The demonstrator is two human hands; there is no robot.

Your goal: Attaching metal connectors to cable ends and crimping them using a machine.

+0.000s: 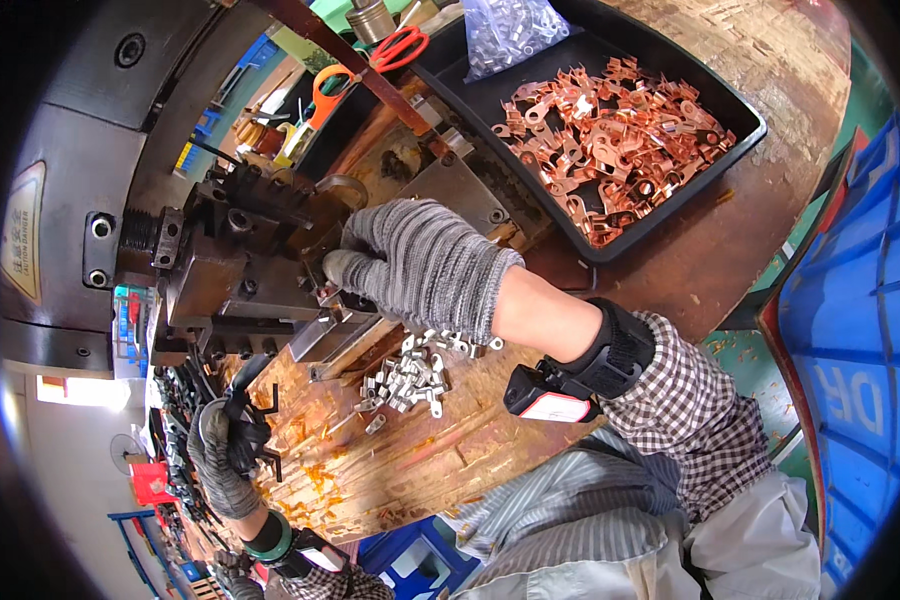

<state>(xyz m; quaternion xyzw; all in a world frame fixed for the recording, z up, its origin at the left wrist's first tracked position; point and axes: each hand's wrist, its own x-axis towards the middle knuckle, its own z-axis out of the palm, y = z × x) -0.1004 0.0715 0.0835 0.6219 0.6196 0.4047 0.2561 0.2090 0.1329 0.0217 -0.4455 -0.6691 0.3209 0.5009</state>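
Observation:
My right hand, in a grey striped knit glove, reaches into the tooling of a dark metal press. Its thumb and fingers are curled together at the die, and whatever they pinch is hidden. Just below it, a pile of small silver cable lugs lies on the worn wooden bench. At the lower left, my left hand, gloved alike, is closed against a black piece with several bent prongs; its exact kind is unclear. Dark cables run beside that hand.
A black tray at the far right holds a heap of copper lugs and a clear bag of silver parts. Orange-handled scissors and a rusty bar are near the press. A blue bin stands at right.

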